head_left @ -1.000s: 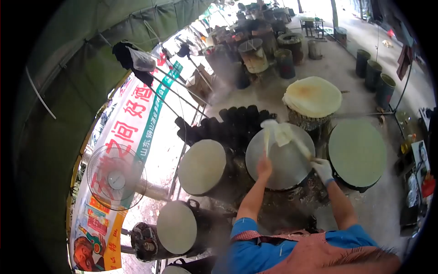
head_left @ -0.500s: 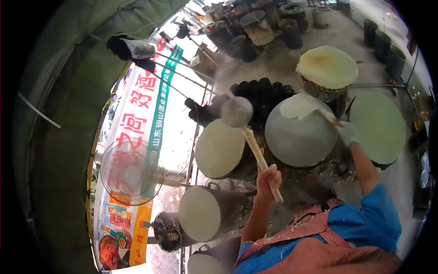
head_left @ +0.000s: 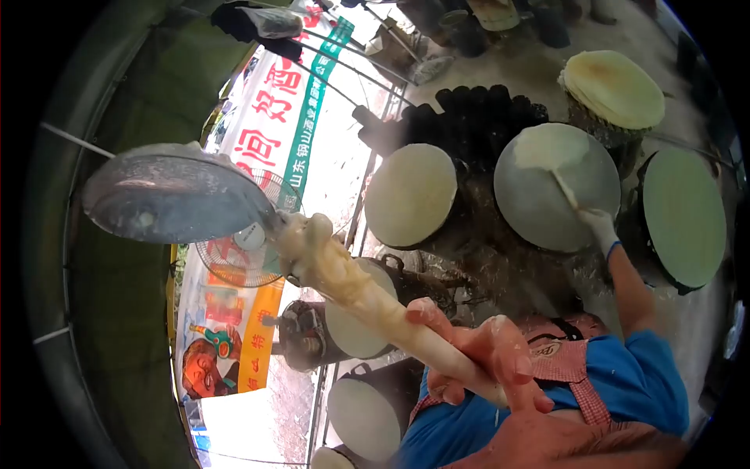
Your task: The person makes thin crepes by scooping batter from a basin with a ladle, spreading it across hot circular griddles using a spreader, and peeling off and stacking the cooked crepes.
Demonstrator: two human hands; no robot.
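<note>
A round grey metal ladle with a thick pale handle is held up at the left, in front of a round wire-guarded fan; the handle's lower end is loosely encircled by the fingers of the bare left hand. A thin pale stick is grasped by the white-gloved right hand above a grey round griddle, partly covered by cream-coloured batter. It is flanked by 2 pale-coated round griddles.

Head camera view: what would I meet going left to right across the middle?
Ladle's metal bowl → cream-topped griddle → grey griddle → greenish-topped griddle.
</note>
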